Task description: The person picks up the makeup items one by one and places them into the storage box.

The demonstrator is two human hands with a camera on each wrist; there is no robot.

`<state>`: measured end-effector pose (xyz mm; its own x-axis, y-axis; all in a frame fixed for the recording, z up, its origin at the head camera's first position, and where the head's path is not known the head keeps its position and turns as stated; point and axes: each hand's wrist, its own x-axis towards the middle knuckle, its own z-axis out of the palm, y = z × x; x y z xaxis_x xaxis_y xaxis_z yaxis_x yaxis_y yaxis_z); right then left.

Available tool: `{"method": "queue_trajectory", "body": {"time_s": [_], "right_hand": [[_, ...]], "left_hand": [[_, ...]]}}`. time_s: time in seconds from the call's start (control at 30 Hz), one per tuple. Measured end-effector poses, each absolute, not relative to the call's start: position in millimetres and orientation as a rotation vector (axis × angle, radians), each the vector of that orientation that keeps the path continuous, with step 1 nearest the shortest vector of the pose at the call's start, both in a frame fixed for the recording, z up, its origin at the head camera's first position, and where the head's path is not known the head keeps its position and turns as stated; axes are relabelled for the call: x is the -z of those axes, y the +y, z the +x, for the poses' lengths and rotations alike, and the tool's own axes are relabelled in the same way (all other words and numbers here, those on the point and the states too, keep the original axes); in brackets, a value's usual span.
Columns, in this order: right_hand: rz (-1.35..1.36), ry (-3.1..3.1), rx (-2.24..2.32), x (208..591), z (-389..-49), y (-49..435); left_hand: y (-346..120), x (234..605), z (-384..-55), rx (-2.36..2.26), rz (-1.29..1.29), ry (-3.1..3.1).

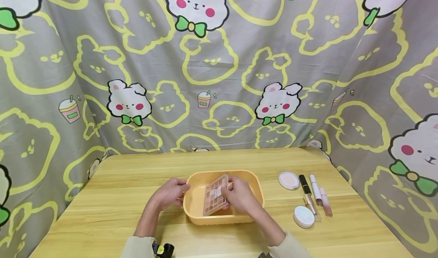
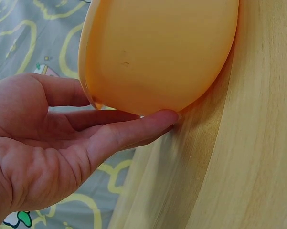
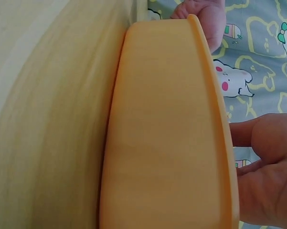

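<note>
A yellow-orange plastic basin (image 1: 224, 220) sits on the table in the head view. At its left end, my left hand (image 1: 170, 194) holds the basin, with a digit at the rim and other fingers along the outer wall (image 2: 157, 57). My right hand (image 1: 241, 194) reaches over the basin and grips an eyeshadow palette (image 1: 213, 199) by its right side. The palette stands tilted inside the basin, its grid of pans facing up. In the right wrist view, the basin's front wall (image 3: 167, 124) hides the palette and part of my right hand (image 3: 270, 176).
To the right on the wooden table (image 1: 137, 178) lie a round clear-rimmed compact (image 1: 289, 180), a white round case (image 1: 303, 216), a black-capped tube (image 1: 308, 193), a white-capped tube (image 1: 316, 189) and a pink tube (image 1: 326, 202). A patterned curtain (image 1: 219, 67) surrounds the table's back and sides.
</note>
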<state>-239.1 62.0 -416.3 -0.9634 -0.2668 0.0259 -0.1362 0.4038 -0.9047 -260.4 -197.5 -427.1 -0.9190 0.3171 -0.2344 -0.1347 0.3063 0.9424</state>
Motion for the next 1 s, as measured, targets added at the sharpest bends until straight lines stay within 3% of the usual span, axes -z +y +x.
{"method": "queue_trajectory", "body": {"time_s": [1.0], "right_hand": [[-0.409,2.513,1.523,422.6,-236.3,48.7]], "left_hand": [[-198.0,427.7,-260.7,-1.650,0.165,2.196]]}}
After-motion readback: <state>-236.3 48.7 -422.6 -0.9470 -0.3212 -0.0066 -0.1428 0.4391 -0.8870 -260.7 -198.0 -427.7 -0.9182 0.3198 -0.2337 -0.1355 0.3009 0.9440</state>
